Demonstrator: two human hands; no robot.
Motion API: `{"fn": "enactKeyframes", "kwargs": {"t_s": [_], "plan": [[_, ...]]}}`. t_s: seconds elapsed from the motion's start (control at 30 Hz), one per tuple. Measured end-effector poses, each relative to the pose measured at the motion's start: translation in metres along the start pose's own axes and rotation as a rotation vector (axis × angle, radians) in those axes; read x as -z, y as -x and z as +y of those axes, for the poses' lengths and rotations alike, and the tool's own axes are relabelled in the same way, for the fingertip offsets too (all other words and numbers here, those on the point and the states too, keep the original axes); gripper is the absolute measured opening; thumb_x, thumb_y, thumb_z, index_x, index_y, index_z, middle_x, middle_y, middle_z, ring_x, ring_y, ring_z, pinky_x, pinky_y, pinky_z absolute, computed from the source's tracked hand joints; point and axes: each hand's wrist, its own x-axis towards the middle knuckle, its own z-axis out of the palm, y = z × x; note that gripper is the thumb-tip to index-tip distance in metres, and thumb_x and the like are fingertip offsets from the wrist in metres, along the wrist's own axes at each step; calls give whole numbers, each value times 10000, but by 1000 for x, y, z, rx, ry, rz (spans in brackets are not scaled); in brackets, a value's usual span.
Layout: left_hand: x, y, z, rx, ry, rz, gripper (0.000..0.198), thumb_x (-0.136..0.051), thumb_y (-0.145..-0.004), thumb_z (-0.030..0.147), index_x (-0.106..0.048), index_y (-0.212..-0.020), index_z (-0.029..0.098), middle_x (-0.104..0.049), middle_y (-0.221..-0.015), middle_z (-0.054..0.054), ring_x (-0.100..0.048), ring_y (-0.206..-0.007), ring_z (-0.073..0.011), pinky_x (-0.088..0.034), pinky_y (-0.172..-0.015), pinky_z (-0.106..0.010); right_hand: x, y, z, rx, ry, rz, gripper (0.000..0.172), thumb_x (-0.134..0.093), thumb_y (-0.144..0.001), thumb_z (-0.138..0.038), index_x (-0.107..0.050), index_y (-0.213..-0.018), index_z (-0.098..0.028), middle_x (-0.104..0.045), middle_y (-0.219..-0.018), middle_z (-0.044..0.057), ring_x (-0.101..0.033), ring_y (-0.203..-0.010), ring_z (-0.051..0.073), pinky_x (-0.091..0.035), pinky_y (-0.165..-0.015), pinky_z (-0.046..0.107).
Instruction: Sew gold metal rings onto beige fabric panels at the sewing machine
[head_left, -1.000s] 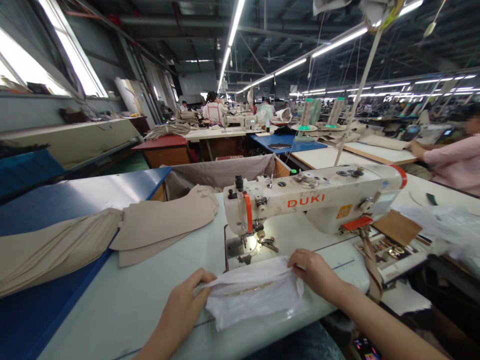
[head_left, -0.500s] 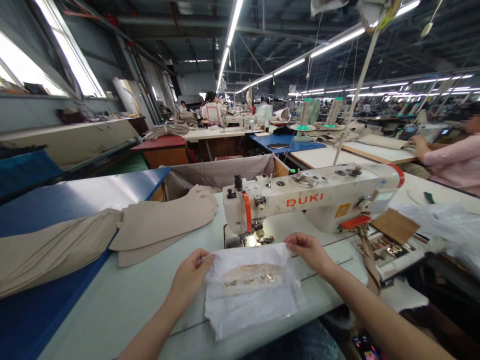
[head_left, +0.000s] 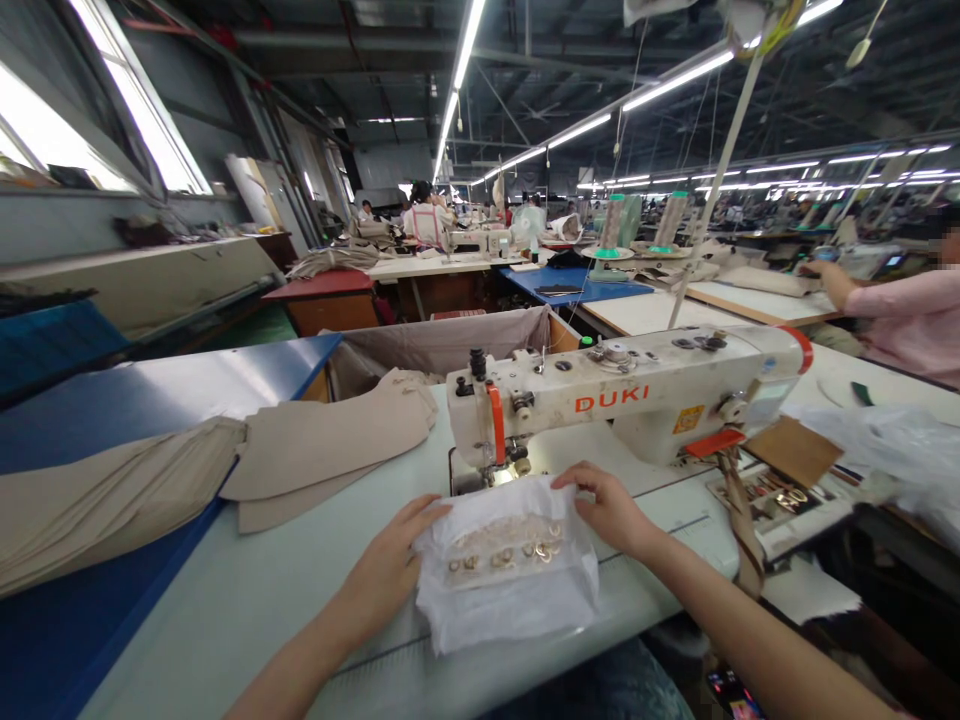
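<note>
A white, thin wrapping sheet (head_left: 517,615), perhaps paper or soft plastic, lies spread on the pale sewing table in front of the machine. Several small gold metal rings (head_left: 540,550) show in a strip across its middle, under or in a see-through layer. My left hand (head_left: 397,555) grips the sheet's left edge, fingers over the top corner. At the upper right edge, my right hand (head_left: 600,500) pinches the sheet between thumb and fingers. Just beyond the sheet stands the white sewing machine (head_left: 637,390), its needle area lit.
Beige fabric pieces (head_left: 330,440) lie stacked at the left, beside another pile (head_left: 120,500) on a blue surface. A parts tray (head_left: 787,500) with metal pieces and a clear plastic bag (head_left: 885,450) are at the right. A co-worker in a pink top (head_left: 907,310) sits further right.
The sheet's far edge has moved slightly, and the gold rings show more clearly. My left hand has moved right over the sheet's edge; my right hand has shifted slightly left.
</note>
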Motion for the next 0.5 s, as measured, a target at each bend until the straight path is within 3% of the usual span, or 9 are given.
{"fn": "enactKeyframes", "kwargs": {"t_s": [0.07, 0.17, 0.33, 0.47, 0.5], "plan": [[0, -3, 0, -26, -44, 28, 481, -425, -724, 174, -631, -1157, 194, -570, -1293, -75, -536, -1176, -240, -426, -1009, -389, 0, 1, -3, 43, 64, -27, 503, -435, -553, 59, -694, -896, -202, -616, -906, 35, -576, -896, 178, -431, -831, 294], [4, -9, 2, -66, -17, 71, 358, -434, -792, 303, -687, -1026, 207, -658, -1142, -69, -610, -1049, -236, -472, -951, -374, -1, -1, -6, 57, 99, -19, 447, -481, -596, 40, -703, -900, -201, -622, -885, 38, -589, -854, 180, -445, -809, 299], [13, -16, 3, -21, 106, 42, 367, -450, -669, 214, -700, -937, 225, -692, -1068, -37, -628, -997, -224, -504, -875, -322, -1, -5, -7, 52, 64, 42, 295, -525, -650, -11, -712, -793, -189, -627, -813, 40, -588, -775, 172, -436, -749, 292], [16, -17, -5, 46, 317, -41, 461, -467, -610, 214, -679, -1019, 195, -680, -1123, -44, -621, -1035, -229, -499, -884, -316, -1, -9, -5, 27, -1, 70, 89, -596, -735, -221, -676, -720, -186, -602, -755, 30, -553, -712, 159, -425, -678, 274], [16, -18, -6, 61, 328, -50, 467, -480, -600, 216, -682, -1020, 190, -683, -1119, -47, -626, -1025, -236, -494, -892, -324, -2, -10, -4, 14, -25, 83, 136, -600, -747, -296, -650, -691, -182, -588, -739, 25, -540, -690, 154, -422, -648, 266]]}}
